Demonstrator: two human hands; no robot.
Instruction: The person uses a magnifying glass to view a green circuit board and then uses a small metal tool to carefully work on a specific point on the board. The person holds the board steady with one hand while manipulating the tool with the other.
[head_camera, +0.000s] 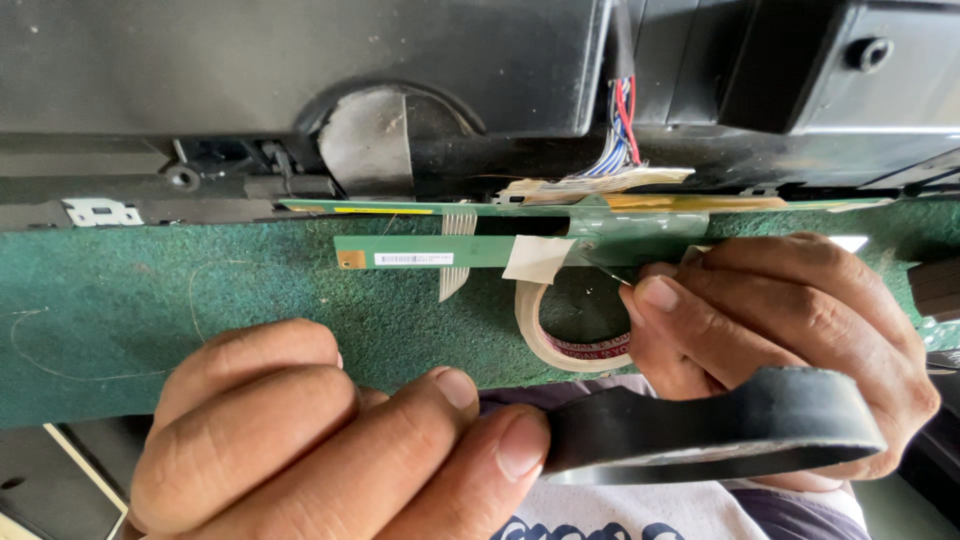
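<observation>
A worn green felt-like mat (150, 300), fuzzy and marked with faint scratches and loose threads, covers the work surface across the middle of the view; above it, from nine to three o'clock, lies the matte black plastic casing (300, 60) of an opened appliance, dusty, with a rounded cut-out and a bundle of thin red, blue and white wires (620, 130) running down at twelve o'clock. Along the casing's lower edge sit narrow green strip circuit boards (430, 250), flat and glossy, joined by pale ribbon cable and patched with a square of cream masking tape (537, 258). Just below, at the centre, a roll of clear packing tape (560, 345) stands on the mat. The left hand (330, 440), at seven o'clock, has its fingers curled tight, thumb and forefinger pinched on the edge of a smooth black roll of insulating tape (710, 425) that stretches toward four o'clock. The right hand (790, 330), at three o'clock, is curled behind that roll, its fingertips closed on the right end of the lower board.
</observation>
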